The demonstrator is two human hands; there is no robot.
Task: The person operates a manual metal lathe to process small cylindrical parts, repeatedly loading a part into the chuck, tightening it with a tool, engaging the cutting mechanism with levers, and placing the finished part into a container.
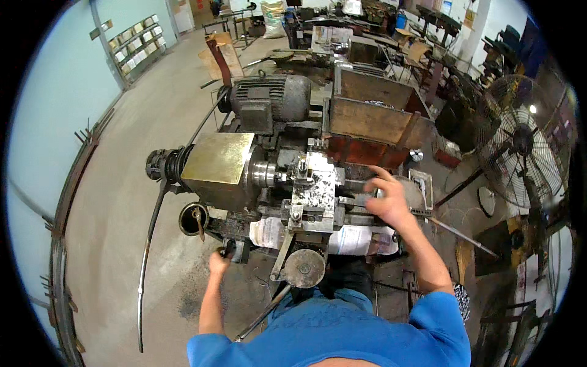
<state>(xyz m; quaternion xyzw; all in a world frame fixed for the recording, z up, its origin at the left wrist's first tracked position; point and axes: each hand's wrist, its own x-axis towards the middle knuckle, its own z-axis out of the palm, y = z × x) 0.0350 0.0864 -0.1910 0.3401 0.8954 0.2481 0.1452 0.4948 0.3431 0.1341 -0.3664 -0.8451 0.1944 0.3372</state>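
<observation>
Two hands are held well apart on either side of a metal slide block [318, 192].
Right of the block, the right hand [389, 199] is raised with fingers loosely spread; to its lower left, the left hand [219, 263] is placed at a dark fitting [237, 249] (whether that is pinched by the blurred fingers cannot be told). Below the block, a round disc [305, 268] is seen.

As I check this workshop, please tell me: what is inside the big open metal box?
Inside the open metal box, small shiny pieces, perhaps metal shavings, are visible. Its front wall covers the nearer bottom, so anything there cannot be seen.
</observation>
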